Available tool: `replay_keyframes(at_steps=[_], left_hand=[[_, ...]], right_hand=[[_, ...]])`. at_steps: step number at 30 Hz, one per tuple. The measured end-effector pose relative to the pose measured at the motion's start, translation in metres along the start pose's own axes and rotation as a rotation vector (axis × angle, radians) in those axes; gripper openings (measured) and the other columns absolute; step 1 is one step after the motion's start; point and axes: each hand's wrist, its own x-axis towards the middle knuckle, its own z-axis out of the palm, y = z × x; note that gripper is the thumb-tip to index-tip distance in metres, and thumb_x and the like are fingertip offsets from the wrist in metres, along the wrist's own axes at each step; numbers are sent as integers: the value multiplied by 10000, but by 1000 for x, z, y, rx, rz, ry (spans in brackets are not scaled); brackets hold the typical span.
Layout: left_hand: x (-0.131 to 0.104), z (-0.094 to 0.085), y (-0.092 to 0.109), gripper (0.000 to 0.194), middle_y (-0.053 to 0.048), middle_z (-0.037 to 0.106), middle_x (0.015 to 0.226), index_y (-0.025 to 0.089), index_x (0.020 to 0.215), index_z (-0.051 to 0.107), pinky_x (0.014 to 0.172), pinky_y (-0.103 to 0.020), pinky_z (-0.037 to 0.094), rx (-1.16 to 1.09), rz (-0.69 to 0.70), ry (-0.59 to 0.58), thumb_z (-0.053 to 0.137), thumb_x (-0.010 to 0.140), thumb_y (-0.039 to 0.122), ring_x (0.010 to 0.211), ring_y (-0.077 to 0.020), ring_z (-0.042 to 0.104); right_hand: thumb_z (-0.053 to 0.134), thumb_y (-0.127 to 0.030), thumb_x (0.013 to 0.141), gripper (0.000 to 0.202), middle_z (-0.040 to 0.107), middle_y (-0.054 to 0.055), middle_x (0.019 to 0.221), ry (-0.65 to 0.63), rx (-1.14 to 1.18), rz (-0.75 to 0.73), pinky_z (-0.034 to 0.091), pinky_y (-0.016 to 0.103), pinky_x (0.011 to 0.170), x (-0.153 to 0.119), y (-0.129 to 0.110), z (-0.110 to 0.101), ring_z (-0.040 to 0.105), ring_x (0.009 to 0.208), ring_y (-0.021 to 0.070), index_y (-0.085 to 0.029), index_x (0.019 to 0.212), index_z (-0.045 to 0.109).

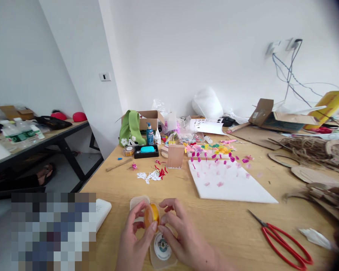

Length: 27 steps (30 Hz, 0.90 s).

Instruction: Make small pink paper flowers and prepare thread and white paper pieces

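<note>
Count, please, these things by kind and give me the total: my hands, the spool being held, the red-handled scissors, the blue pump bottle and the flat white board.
Hands: 2, left hand and right hand
Held gold spool: 1
Red-handled scissors: 1
Blue pump bottle: 1
Flat white board: 1
Total: 6

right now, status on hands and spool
Left hand grips round yellow spool; right hand at its edge. Labelled translucent plastic case below. Red-handled scissors off right.

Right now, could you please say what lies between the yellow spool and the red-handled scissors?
The right hand, then wooden tabletop, as the head view shows.
</note>
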Motion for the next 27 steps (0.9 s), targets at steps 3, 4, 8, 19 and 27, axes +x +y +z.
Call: replay_keyframes(at_steps=[3,4,8,19,27], left_hand=[[2,-3,0,532,-114,647,1191,211,1156,619,820,-336,528,52,-1,-8,780,679,381,1028,-275,621],[2,-3,-1,530,-117,637,1211,212,1171,609,833,-343,523,68,4,-17,766,695,386,1036,-276,617],[-1,1,-2,543,-116,611,1265,225,1199,592,859,-361,510,43,26,-55,752,708,393,1032,-278,618],[-7,6,1,633,-111,608,1288,248,1187,616,992,-395,435,-134,12,-36,833,597,317,1211,-327,528],[0,4,-7,687,-107,651,1237,262,1197,603,939,-420,501,-383,-120,-182,859,561,313,1160,-335,585]], right_hand=[[453,-107,901,132,473,83,1171,-3,111,69,444,343,916,1,0,1,512,1080,198,-222,939,504],[451,-114,907,120,481,79,1167,-2,143,92,442,340,917,1,0,2,522,1073,193,-221,931,500],[459,-174,925,100,520,79,1131,42,239,198,450,324,853,3,3,2,560,999,183,-206,838,494],[631,-499,833,349,582,71,1017,122,810,475,452,306,755,10,16,6,556,861,170,-185,763,497],[652,-554,792,399,579,56,1005,103,848,515,470,289,694,12,13,5,556,746,134,-184,754,509]])
